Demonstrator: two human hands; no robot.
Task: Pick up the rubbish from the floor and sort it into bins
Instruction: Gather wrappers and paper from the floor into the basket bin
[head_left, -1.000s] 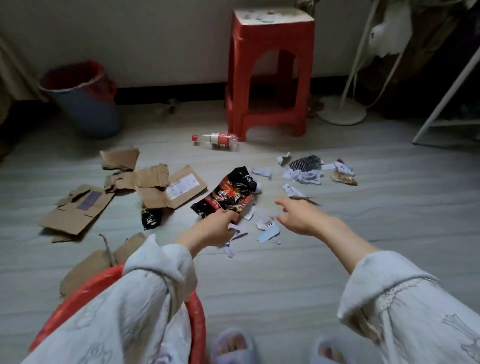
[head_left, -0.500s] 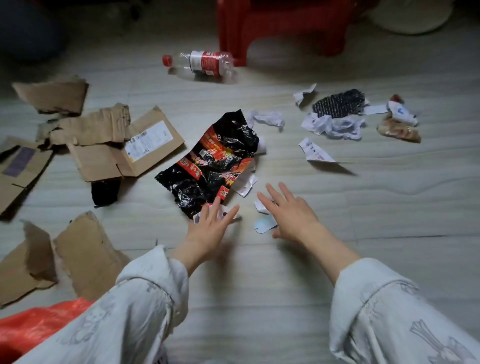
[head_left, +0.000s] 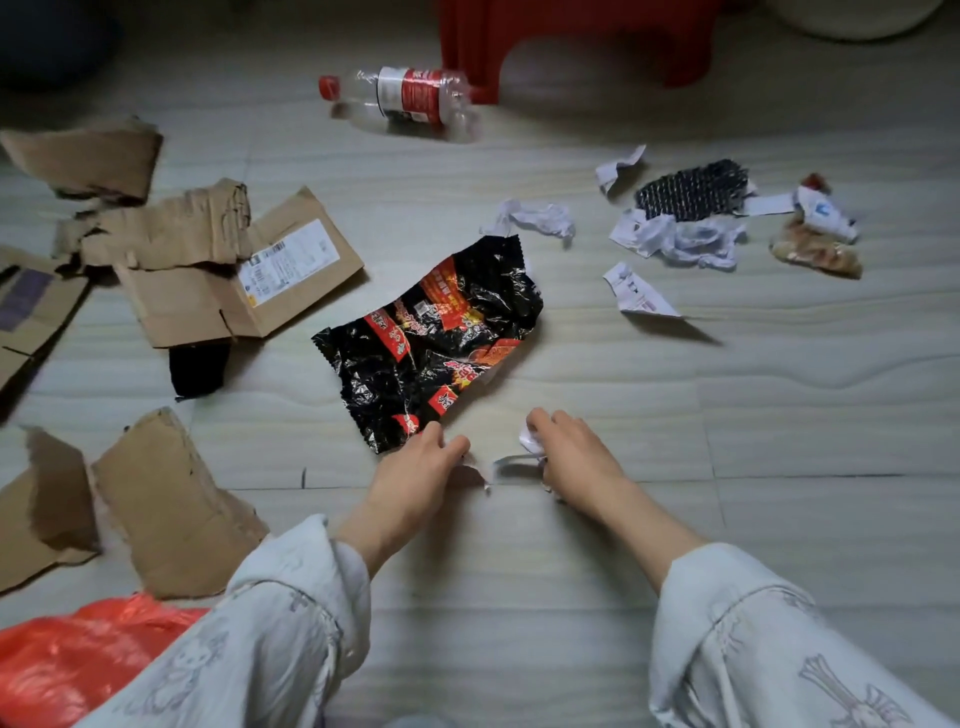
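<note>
My right hand (head_left: 569, 453) has its fingers curled round small white paper scraps (head_left: 529, 440) on the floor. My left hand (head_left: 415, 470) lies just left of it, fingers bent over another white scrap (head_left: 475, 470) at the near corner of a crumpled black and red snack wrapper (head_left: 431, 340). Whether the left hand grips that scrap is hidden by the hand itself. More torn white paper (head_left: 641, 293) lies farther right. An orange-red bin liner (head_left: 72, 660) shows at the bottom left.
Torn cardboard pieces (head_left: 208, 280) cover the floor on the left. A clear plastic bottle (head_left: 405, 98) lies by a red stool (head_left: 571, 36). At the far right are crumpled white wrappers (head_left: 685, 241), a black mesh piece (head_left: 693, 189) and a food packet (head_left: 815, 252).
Both hands went from spread flat over the scraps to curled. The right hand has gathered white paper into its fingers. The view has moved closer to the floor.
</note>
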